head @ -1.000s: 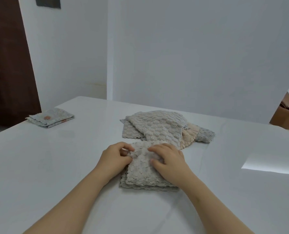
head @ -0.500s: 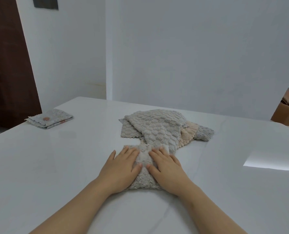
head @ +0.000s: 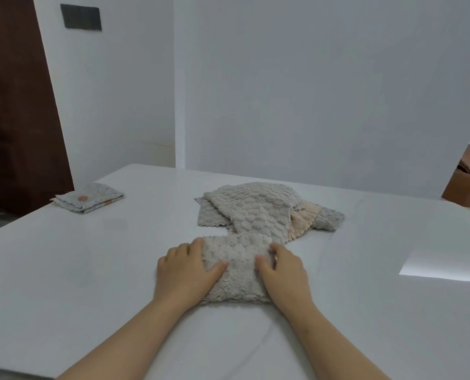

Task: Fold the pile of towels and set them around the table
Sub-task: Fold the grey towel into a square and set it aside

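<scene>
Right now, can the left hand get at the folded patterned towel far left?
Probably yes: only bare table lies between the left hand and patterned towel, once it releases the grey towel.

Brown door, dark wall plate (upper left), cardboard box

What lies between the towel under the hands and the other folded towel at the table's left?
Nothing visible. The left hand and right hand hold the towel; the table is bare from it to the other folded towel. The pile lies behind, off that path.
</scene>
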Action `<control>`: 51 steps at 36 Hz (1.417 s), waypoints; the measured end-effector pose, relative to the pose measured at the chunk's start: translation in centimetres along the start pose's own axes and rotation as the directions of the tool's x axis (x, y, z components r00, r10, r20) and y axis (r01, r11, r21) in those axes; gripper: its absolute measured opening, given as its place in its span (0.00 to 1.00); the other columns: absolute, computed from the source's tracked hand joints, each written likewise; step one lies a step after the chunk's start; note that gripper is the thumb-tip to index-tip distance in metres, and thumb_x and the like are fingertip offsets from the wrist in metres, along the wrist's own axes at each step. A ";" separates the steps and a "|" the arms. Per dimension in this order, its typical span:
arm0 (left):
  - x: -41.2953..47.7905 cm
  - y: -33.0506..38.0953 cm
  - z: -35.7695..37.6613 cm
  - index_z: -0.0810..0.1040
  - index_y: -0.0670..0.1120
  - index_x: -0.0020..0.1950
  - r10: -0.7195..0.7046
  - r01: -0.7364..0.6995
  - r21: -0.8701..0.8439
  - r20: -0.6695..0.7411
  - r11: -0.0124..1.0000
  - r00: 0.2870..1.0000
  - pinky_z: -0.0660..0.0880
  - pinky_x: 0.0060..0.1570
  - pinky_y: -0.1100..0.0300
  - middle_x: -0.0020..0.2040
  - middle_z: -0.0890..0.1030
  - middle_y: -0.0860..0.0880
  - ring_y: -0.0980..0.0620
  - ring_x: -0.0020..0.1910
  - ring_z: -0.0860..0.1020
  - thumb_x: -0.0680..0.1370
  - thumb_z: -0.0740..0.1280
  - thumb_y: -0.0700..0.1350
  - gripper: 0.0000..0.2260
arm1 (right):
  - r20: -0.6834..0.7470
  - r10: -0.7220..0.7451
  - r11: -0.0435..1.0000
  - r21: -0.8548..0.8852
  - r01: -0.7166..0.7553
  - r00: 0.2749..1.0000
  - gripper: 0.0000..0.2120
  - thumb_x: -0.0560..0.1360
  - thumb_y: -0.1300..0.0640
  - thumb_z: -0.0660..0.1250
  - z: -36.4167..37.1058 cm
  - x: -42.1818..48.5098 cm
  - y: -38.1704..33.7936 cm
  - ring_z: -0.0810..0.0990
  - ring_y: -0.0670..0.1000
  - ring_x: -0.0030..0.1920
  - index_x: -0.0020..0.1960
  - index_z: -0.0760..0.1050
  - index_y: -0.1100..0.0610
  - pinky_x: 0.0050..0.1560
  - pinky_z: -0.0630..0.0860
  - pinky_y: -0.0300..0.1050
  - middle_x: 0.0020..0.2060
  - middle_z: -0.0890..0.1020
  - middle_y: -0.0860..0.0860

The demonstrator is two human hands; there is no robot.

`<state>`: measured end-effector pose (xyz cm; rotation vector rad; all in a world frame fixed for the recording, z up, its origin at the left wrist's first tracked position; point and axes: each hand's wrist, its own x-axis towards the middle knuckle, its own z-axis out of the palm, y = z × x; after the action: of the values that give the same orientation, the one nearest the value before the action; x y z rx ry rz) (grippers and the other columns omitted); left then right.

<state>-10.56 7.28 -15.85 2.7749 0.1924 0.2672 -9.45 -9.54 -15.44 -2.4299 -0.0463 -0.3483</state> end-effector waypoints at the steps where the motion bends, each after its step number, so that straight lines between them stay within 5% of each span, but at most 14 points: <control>1: -0.1 0.1 -0.2 0.62 0.51 0.70 -0.045 0.045 0.033 -0.003 0.998 0.999 0.62 0.62 0.53 0.65 0.71 0.50 0.47 0.66 0.67 0.71 0.54 0.71 0.34 | -0.001 0.064 0.994 -0.084 -0.064 0.998 0.24 0.75 0.43 0.58 -0.1 -0.1 0.1 0.70 0.54 0.63 0.67 0.67 0.55 0.62 0.64 0.48 0.60 0.76 0.53; 6: 0.1 0.9 -1.1 0.71 0.49 0.61 -0.186 0.181 0.056 0.091 0.982 0.978 0.64 0.57 0.53 0.60 0.76 0.49 0.46 0.62 0.70 0.69 0.58 0.71 0.32 | 0.034 0.154 0.935 -0.329 -0.135 0.987 0.26 0.73 0.37 0.53 -0.4 -0.7 0.0 0.69 0.56 0.60 0.58 0.72 0.55 0.59 0.62 0.50 0.56 0.77 0.52; 12: -0.3 1.4 -1.0 0.71 0.50 0.61 -0.182 0.186 -0.023 0.128 0.982 0.975 0.64 0.59 0.53 0.62 0.74 0.48 0.46 0.64 0.69 0.71 0.60 0.68 0.28 | 0.057 0.112 0.983 -0.153 -0.103 0.992 0.16 0.74 0.41 0.59 -1.0 -1.5 0.2 0.71 0.55 0.56 0.48 0.67 0.54 0.51 0.62 0.48 0.48 0.76 0.51; 15: -1.2 1.5 -0.5 0.70 0.49 0.56 -0.140 0.150 -0.232 0.058 0.961 0.988 0.67 0.56 0.55 0.55 0.77 0.50 0.46 0.58 0.73 0.72 0.63 0.65 0.23 | 0.067 0.089 0.994 0.050 -0.092 0.994 0.14 0.75 0.44 0.61 -1.4 -2.1 0.7 0.75 0.56 0.52 0.48 0.65 0.54 0.51 0.69 0.48 0.45 0.76 0.51; 19: -2.0 2.4 -0.5 0.67 0.50 0.56 -0.093 0.134 -0.679 0.097 0.722 0.991 0.73 0.53 0.54 0.50 0.78 0.49 0.47 0.49 0.77 0.73 0.68 0.55 0.17 | 0.031 0.108 0.922 0.371 -0.112 0.994 0.11 0.76 0.48 0.63 -2.5 -2.8 1.2 0.77 0.52 0.47 0.51 0.66 0.54 0.48 0.73 0.48 0.42 0.76 0.47; 23: -2.5 4.6 -0.2 0.61 0.58 0.61 0.042 0.093 -0.856 0.132 0.508 0.990 0.75 0.47 0.55 0.49 0.79 0.45 0.48 0.43 0.78 0.76 0.67 0.47 0.19 | -0.048 0.150 0.879 0.463 -0.111 0.987 0.09 0.77 0.50 0.62 -3.9 -2.6 2.6 0.77 0.52 0.46 0.53 0.66 0.53 0.43 0.70 0.44 0.41 0.77 0.48; 27: -2.2 7.8 0.8 0.65 0.64 0.53 0.192 0.019 -0.836 0.148 0.549 0.970 0.73 0.48 0.57 0.53 0.76 0.47 0.52 0.43 0.76 0.76 0.65 0.42 0.17 | -0.043 0.253 0.812 0.552 -0.188 0.967 0.11 0.76 0.51 0.63 -6.2 -2.3 5.1 0.79 0.52 0.46 0.56 0.65 0.50 0.44 0.75 0.46 0.44 0.79 0.53; 31: -1.5 12.1 2.1 0.72 0.54 0.45 0.285 -0.004 -0.818 0.196 0.575 0.938 0.68 0.30 0.65 0.43 0.74 0.50 0.55 0.30 0.70 0.77 0.63 0.38 0.09 | 0.005 0.329 0.732 0.631 -0.259 0.944 0.16 0.73 0.55 0.65 -9.1 -2.0 8.4 0.79 0.55 0.43 0.58 0.63 0.47 0.37 0.75 0.48 0.46 0.80 0.54; 37: 0.1 19.2 5.1 0.70 0.52 0.57 0.408 -0.044 -0.817 0.239 0.575 0.881 0.67 0.29 0.71 0.45 0.72 0.51 0.56 0.31 0.69 0.76 0.63 0.40 0.12 | -0.020 0.362 0.670 0.701 -0.245 0.932 0.20 0.72 0.65 0.63 -13.5 -1.3 13.3 0.78 0.54 0.41 0.60 0.62 0.52 0.33 0.73 0.46 0.46 0.78 0.53; 40: 0.8 22.7 6.7 0.68 0.52 0.60 0.450 -0.068 -0.805 0.256 0.589 0.856 0.64 0.24 0.73 0.47 0.74 0.46 0.57 0.28 0.68 0.76 0.64 0.40 0.14 | -0.083 0.400 0.697 0.675 -0.244 0.913 0.22 0.72 0.65 0.64 -15.4 -0.5 15.9 0.79 0.57 0.45 0.61 0.61 0.51 0.46 0.77 0.55 0.47 0.77 0.55; 44: 2.0 27.4 9.0 0.67 0.52 0.61 0.494 -0.110 -0.805 0.243 0.583 0.835 0.65 0.27 0.69 0.58 0.75 0.40 0.57 0.28 0.68 0.76 0.64 0.40 0.16 | -0.190 0.448 0.738 0.631 -0.241 0.874 0.24 0.71 0.63 0.66 -17.6 0.9 19.6 0.79 0.55 0.48 0.61 0.61 0.48 0.54 0.76 0.57 0.48 0.76 0.52; 51: 3.1 35.2 13.2 0.69 0.54 0.46 0.550 -0.148 -0.843 0.196 0.518 0.812 0.70 0.39 0.61 0.41 0.71 0.53 0.52 0.33 0.69 0.75 0.66 0.39 0.10 | -0.366 0.487 0.781 0.588 -0.208 0.793 0.20 0.71 0.61 0.67 -21.6 2.6 25.7 0.78 0.51 0.46 0.57 0.63 0.47 0.51 0.74 0.51 0.46 0.75 0.46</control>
<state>-1.32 -29.28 -15.24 1.8291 -0.5311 -0.1781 -8.86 -43.20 -14.82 -1.6880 0.4968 -0.6825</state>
